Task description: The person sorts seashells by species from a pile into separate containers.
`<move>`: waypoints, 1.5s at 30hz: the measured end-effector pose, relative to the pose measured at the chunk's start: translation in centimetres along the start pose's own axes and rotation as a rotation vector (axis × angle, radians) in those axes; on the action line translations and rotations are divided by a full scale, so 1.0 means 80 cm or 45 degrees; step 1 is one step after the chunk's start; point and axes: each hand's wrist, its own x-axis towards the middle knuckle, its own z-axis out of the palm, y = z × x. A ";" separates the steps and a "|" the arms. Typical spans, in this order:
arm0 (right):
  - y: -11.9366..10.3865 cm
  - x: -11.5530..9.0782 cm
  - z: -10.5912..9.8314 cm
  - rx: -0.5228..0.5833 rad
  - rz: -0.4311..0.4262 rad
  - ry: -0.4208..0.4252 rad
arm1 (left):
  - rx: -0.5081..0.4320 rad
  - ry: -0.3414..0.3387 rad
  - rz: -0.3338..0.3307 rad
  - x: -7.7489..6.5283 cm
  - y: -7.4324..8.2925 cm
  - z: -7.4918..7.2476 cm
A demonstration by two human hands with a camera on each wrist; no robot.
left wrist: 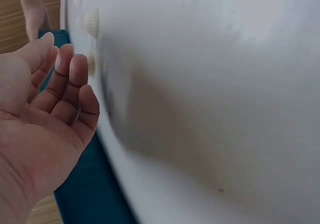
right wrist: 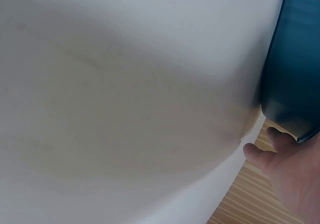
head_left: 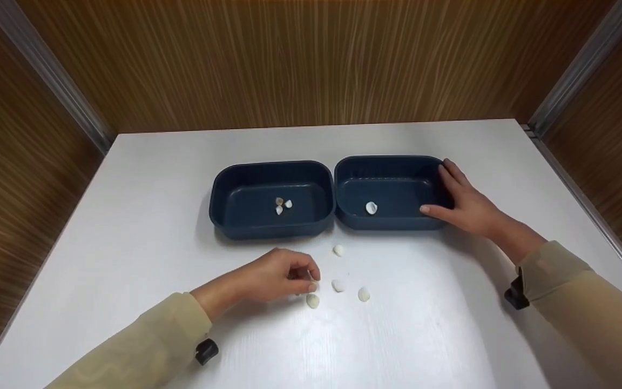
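On the white worktop (head_left: 154,216), just your side of the dark blue left bin (head_left: 273,232) and right bin (head_left: 389,222), you've got a few loose shells (head_left: 364,294), with your left hand (head_left: 276,275) right in among them. Its fingers are curled in, thumb close to the tips. Something pale shows by the thumb in the head view, but honestly I can't tell if you're pinching a shell or just hovering beside one.

Your right hand (head_left: 473,210) is spread across the right bin's far right end, thumb over the near rim, fingers mostly straight, no shell in them. My guess is that's to steady it. Bins are side by side, probably so both are within easy reach.

Looks-wise, the loose ones are small and creamy white, and your left wrist view shows ribs on one. Right bin has one white shell (head_left: 371,208) with a greyish middle; left bin has a brown shell (head_left: 279,201) and two whitish shells (head_left: 288,203).
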 end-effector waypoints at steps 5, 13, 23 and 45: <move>0.002 -0.001 0.001 0.016 -0.027 0.005 | -0.035 -0.008 -0.019 -0.004 -0.013 0.003; 0.002 -0.002 0.002 0.021 -0.022 0.009 | -0.073 -0.049 -0.036 -0.005 -0.021 0.005; 0.002 0.000 0.003 0.020 -0.013 0.011 | 0.006 -0.062 -0.029 -0.008 -0.020 0.009; 0.002 -0.002 0.002 0.039 -0.011 -0.001 | 0.067 -0.042 -0.033 -0.007 -0.023 0.014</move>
